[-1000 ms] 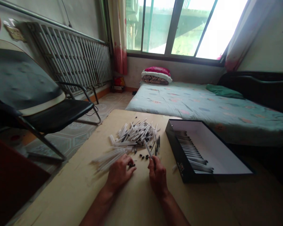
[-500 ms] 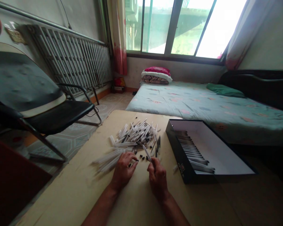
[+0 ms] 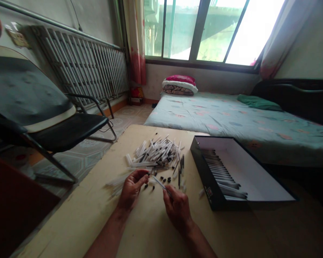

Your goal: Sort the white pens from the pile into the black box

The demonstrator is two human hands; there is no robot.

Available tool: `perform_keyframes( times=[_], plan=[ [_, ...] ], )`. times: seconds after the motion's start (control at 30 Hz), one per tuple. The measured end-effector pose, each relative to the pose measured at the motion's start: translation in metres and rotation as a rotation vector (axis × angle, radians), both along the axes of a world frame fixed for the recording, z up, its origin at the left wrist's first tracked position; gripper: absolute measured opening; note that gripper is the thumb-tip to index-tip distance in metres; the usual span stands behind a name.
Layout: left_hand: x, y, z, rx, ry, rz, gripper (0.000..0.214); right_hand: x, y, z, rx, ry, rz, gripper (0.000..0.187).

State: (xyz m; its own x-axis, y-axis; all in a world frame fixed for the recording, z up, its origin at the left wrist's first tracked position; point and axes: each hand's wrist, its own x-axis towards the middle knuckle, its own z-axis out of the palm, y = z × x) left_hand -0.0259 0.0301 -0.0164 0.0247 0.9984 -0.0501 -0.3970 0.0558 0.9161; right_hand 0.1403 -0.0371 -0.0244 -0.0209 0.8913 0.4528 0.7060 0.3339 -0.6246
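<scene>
My right hand (image 3: 175, 202) is closed round a slim pen (image 3: 159, 182), its tip slanting up and left. My left hand (image 3: 133, 187) pinches a small black end plug (image 3: 148, 174) between thumb and forefinger, close to the pen's tip. Whether the two touch, I cannot tell. Several loose black plugs (image 3: 169, 180) lie on the table between and beyond my hands. Past them is a heap of white pen barrels and dark parts (image 3: 161, 152). More clear tubes (image 3: 115, 184) lie left of my left hand, partly behind it.
A black open box (image 3: 261, 175) with a white inside stands at the right of the pale table (image 3: 97, 215), a row of pens (image 3: 220, 175) in it. A bed (image 3: 204, 111) adjoins the table's far side. A folding chair (image 3: 67, 129) stands at the left.
My left hand has lifted from the table by the plugs and turned, bringing a black plug near the pen. My right hand has tilted the pen further left, toward it.
</scene>
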Motion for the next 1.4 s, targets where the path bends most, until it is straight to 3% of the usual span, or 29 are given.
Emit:
perform_keyframes(
  times=[0.53, 0.67, 0.93, 1.13, 1.3, 1.4],
  plan=[
    [0.003, -0.002, 0.003, 0.056, 0.122, -0.112, 0.020, 0.000, 0.001, -0.004, 0.027, -0.055, 0.006, 0.021],
    [0.010, -0.007, 0.005, 0.059, 0.022, -0.130, 0.018, -0.003, 0.000, -0.003, 0.047, -0.099, 0.028, 0.022],
    [0.025, -0.015, 0.003, -0.089, -0.186, -0.046, 0.028, -0.012, -0.004, -0.001, 0.059, -0.151, 0.017, 0.024],
    [0.028, -0.017, 0.002, -0.173, -0.331, -0.058, 0.027, -0.017, -0.004, -0.002, 0.057, -0.156, -0.009, 0.024],
    [0.024, -0.013, 0.002, -0.122, -0.246, 0.009, 0.026, -0.016, -0.004, -0.002, 0.059, -0.131, -0.011, 0.023],
    [0.019, -0.011, 0.003, 0.019, 0.013, 0.114, 0.022, -0.011, -0.003, -0.004, 0.064, -0.105, -0.092, 0.026]
  ],
)
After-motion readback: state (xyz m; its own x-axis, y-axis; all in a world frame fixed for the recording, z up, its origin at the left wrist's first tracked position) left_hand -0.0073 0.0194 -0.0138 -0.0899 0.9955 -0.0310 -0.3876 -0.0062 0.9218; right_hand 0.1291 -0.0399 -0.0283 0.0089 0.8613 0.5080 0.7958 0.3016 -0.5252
